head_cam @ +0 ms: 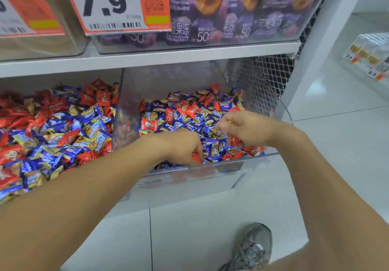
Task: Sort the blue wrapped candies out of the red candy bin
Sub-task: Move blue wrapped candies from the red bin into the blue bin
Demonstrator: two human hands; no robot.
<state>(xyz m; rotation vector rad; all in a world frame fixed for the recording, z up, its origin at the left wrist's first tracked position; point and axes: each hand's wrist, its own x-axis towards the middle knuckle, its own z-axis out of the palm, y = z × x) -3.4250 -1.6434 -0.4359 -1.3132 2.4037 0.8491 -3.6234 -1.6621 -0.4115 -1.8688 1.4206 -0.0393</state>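
Two clear plastic bins sit side by side on a low shelf, both holding a mix of red and blue wrapped candies. My left hand reaches into the right bin near its front wall, and its fingers pinch a red candy. My right hand hovers over the same bin's front right part, fingers curled, with a red candy showing under its fingers. Blue candies lie between the two hands. The left bin holds a larger heap with blue candies and red ones.
A white shelf board runs just above the bins, carrying purple jelly packs and a price sign reading 7.9. Wire mesh closes the right end. My shoe stands on the tiled floor below.
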